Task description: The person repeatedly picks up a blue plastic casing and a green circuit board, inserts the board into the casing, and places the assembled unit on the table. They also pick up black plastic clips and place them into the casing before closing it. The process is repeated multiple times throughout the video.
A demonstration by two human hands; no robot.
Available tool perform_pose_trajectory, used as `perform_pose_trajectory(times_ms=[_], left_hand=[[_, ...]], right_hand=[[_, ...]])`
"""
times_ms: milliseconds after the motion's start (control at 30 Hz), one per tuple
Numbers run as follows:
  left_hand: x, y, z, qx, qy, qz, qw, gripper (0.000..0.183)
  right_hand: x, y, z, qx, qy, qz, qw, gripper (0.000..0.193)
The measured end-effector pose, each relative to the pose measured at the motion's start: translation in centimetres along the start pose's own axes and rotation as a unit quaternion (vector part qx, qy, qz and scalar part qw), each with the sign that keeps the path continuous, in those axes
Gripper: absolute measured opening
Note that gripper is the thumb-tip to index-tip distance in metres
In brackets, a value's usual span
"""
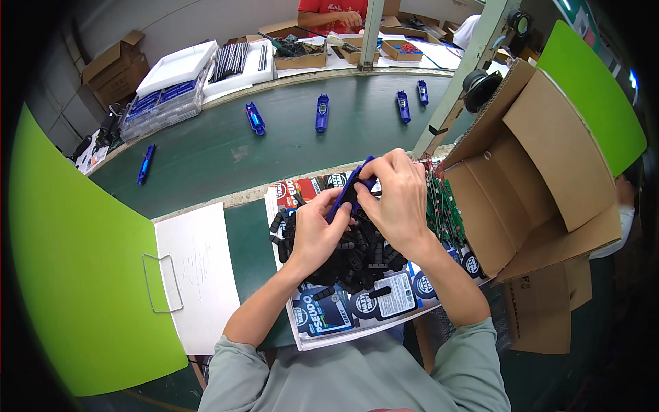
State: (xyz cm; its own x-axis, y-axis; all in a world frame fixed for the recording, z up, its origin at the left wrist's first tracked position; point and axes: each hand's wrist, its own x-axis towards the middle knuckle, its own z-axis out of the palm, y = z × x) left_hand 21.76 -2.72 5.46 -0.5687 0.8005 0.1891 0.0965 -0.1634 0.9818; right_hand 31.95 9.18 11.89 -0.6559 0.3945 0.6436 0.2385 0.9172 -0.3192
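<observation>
A long dark-blue plastic casing (pixel 338 205) is held at a slant over the work surface, between my two hands. My left hand (pixel 317 232) grips its near end, with the thumb laid along it. Closed around the far end is my right hand (pixel 398 196), thumb and fingers bent over it. Something black shows inside the casing, partly covered by the fingers. Beneath both hands lies a loose pile of small black ribbed plastic pieces (pixel 357 257), spread on a stack of printed sheets (pixel 322 317).
Several blue casings (pixel 322 113) lie along the green conveyor belt (pixel 288 147). Green circuit boards with wires (pixel 445 209) and an open cardboard box (pixel 473 206) stand at right. Green panels (pixel 75 275) flank both sides. Across the belt sits a person in a red shirt (pixel 329 8).
</observation>
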Motion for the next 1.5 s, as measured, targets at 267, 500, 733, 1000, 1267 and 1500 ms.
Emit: perform_pose_trajectory(times_ms=[267, 500, 733, 1000, 1267, 1500], left_hand=[[-0.2, -0.4, 0.9, 0.037, 0.006, 0.012, 0.999, 0.021], [-0.3, -0.2, 1.6, 0.139, 0.015, 0.081, 0.987, 0.027], [-0.8, 0.0, 0.3, 0.067, -0.006, -0.030, 0.997, 0.021], [-1.0, -0.6, -1.1, -0.014, -0.027, -0.047, 0.998, 0.019], [-0.8, -0.9, -1.1, -0.004, -0.034, -0.039, 0.999, 0.019], [-0.7, 0.1, -0.4, 0.001, -0.037, -0.049, 0.998, 0.020]], right_hand=[[-0.6, 3.1, 0.3, 0.279, -0.119, 0.231, 0.924, 0.030], [-1.1, 2.3, -0.1, 0.262, -0.090, 0.191, 0.942, 0.028], [-4.2, 6.5, -1.9, 0.343, -0.049, 0.208, 0.915, 0.031], [-10.2, 19.3, -5.8, 0.039, -0.032, 0.326, 0.944, 0.020], [-10.6, 18.7, -5.0, 0.026, -0.076, 0.329, 0.941, 0.026], [-9.4, 16.8, -7.7, 0.111, -0.013, 0.289, 0.951, 0.018]])
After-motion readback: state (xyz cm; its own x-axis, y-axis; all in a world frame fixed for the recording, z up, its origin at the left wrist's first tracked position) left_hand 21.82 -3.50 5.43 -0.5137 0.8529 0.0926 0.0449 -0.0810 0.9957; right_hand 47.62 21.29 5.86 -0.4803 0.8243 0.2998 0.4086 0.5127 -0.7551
